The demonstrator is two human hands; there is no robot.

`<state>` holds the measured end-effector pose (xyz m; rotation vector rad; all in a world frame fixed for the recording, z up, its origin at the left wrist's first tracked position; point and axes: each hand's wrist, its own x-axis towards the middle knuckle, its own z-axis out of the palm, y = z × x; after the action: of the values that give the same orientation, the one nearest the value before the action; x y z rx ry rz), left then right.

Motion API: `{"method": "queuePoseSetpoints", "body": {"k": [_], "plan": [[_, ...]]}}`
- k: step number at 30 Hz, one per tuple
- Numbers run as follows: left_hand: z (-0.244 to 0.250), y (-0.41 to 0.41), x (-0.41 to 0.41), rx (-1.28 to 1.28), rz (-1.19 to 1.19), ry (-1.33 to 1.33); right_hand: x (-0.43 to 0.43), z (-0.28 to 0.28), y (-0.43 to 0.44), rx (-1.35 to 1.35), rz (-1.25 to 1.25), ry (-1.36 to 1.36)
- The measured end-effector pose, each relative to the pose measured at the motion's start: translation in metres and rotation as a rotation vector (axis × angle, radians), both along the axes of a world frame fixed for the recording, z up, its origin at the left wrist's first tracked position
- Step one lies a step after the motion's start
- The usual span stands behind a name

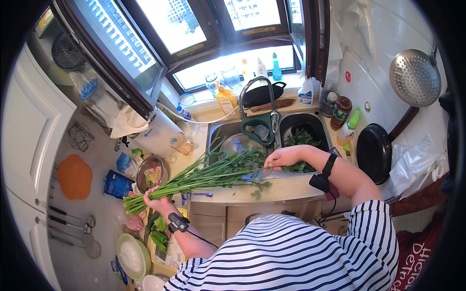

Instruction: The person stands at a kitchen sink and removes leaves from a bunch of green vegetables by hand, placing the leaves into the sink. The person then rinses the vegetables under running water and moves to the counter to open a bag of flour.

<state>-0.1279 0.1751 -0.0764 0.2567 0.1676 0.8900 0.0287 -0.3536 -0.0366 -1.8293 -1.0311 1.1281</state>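
Note:
My left hand [157, 198] is closed around the lower stems of a large bunch of leafy green celery [204, 174], which lies slantwise over the counter edge and the left sink basin [214, 134]. The leafy tops point right. My right hand [278, 159], its fingers bent together, is at the tip of a stem by those tops; whether it pinches the stem is hard to tell. Loose green leaves [302, 140] lie in the right sink basin [324, 123], just beyond my right wrist. A green sink strainer [271, 136] holding a scrubber sits between the basins under the faucet [255, 80].
A metal bowl of chopped food [140, 178] stands beyond my left hand. Green peppers [159, 238] lie on a yellow-rimmed board [184, 214], near a green bowl [145, 254]. Bottles, including a brown-lidded jar [341, 109], stand right of the sink. A black pan [373, 152] leans at the right wall.

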Motion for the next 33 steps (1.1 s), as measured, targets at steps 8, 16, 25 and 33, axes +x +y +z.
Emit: {"method": "queuePoseSetpoints", "body": {"k": [8, 16, 25, 33], "plan": [[-0.017, 0.025, -0.004, -0.034, 0.079, 0.078, 0.002, 0.009, -0.006, 0.028, -0.025, -0.209], [0.003, 0.024, -0.025, -0.115, 0.165, 0.166, 0.043, -0.048, -0.043, 0.060, -0.732, -0.654], [0.007, 0.009, -0.025, 0.025, 0.275, 0.398, 0.052, -0.087, -0.030, -0.052, -1.035, -1.041], [0.002, 0.005, -0.026, -0.054, 0.149, 0.405, -0.004, 0.035, 0.069, 0.597, -0.364, -0.732]]}}
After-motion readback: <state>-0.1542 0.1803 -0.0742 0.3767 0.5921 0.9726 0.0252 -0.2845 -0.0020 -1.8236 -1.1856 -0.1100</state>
